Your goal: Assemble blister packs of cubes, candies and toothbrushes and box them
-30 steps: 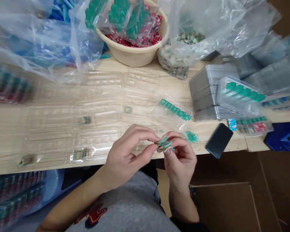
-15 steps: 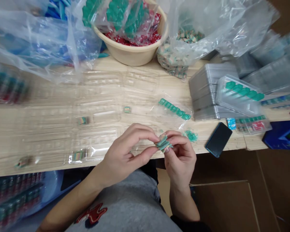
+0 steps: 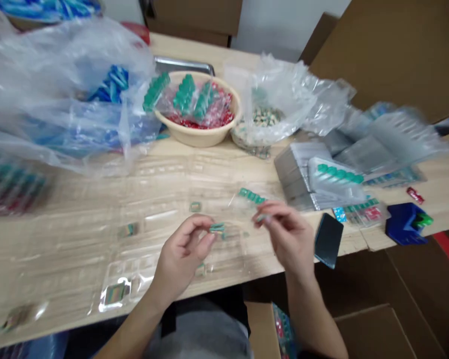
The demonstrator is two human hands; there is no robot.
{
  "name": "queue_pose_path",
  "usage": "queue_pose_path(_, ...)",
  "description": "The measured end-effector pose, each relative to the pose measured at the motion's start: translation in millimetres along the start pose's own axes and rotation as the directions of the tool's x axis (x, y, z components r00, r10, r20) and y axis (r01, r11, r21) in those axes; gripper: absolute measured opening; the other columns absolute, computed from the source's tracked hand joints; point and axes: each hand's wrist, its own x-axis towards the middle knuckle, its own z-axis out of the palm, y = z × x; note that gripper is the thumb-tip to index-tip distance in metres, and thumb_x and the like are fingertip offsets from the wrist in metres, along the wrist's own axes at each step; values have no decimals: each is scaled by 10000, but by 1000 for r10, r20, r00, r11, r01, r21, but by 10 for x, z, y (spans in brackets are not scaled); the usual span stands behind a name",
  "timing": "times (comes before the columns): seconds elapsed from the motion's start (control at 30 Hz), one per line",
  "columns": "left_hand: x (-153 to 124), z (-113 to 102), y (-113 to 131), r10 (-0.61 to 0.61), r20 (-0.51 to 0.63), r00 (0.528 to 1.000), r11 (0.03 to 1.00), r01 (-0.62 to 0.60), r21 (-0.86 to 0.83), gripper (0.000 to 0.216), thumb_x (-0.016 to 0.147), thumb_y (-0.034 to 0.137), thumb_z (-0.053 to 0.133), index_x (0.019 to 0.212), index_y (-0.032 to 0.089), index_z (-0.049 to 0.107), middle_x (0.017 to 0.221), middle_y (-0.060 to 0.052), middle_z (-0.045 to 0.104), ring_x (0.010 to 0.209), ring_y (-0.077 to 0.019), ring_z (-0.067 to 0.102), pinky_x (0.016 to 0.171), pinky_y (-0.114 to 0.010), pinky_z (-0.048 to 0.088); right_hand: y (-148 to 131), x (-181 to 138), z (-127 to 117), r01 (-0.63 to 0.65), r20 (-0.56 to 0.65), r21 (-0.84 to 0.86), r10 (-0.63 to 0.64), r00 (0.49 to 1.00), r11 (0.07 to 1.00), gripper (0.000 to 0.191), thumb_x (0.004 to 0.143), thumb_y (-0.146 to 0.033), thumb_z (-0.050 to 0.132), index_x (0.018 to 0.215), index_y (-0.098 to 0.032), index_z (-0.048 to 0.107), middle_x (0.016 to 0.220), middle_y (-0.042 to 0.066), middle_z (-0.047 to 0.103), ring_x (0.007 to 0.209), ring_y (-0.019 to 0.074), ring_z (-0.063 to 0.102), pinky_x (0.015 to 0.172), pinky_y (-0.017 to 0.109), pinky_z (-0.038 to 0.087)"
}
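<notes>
My left hand (image 3: 185, 257) pinches a few small green-and-tan striped pieces (image 3: 217, 227) between thumb and forefinger, above the clear plastic trays (image 3: 160, 218). To the right, my right hand (image 3: 290, 234) is raised with its fingertips together. Something small and greenish shows at those fingertips, too blurred to name. Similar striped pieces lie singly in the trays: one piece (image 3: 195, 206) behind my left hand, another piece (image 3: 130, 230) to its left, and a third piece (image 3: 115, 294) near the front edge. A green segmented strip (image 3: 251, 195) lies just behind my right hand.
At the back stands a cream basin (image 3: 194, 137) with red packets and green strips. Plastic bags (image 3: 78, 119) fill the back left. On the right are a stack of clear cases (image 3: 295, 174), a phone (image 3: 328, 240) and a blue holder (image 3: 402, 224).
My hands were together on the striped pieces; now they are apart, the right one further right and the pieces in my left. The view has tilted up, showing more of the back.
</notes>
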Motion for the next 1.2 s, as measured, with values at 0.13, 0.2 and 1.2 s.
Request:
queue_pose_path(0.13,16,-175,-93,-116,25,993,993,116,18,101,838,282,671,901,203,675,816,-20,700,755,-149,677,666,-233,559,-246,1256,-195,224,-255,-473,-376,891,852,105,825,-224,656,880,-160,718,746,-17,694,678,72,646,695,225,498)
queue_pose_path(0.2,-37,-233,-81,-164,56,985,986,164,12,93,834,276,666,889,202,677,816,-22,703,761,-152,680,671,-236,564,-358,1786,-213,118,-117,-703,-278,953,701,249,799,-248,604,936,-78,724,950,50,732,871,122,677,787,268,450)
queue_pose_path(1.2,-199,-693,-329,-167,-157,973,942,204,265,222,919,158,549,1099,271,612,1043,-3,658,1010,-140,629,876,-254,515,899,1700,962,-142,337,-664,464,819,734,30,769,-151,716,784,-126,725,676,4,671,554,62,533,532,202,413)
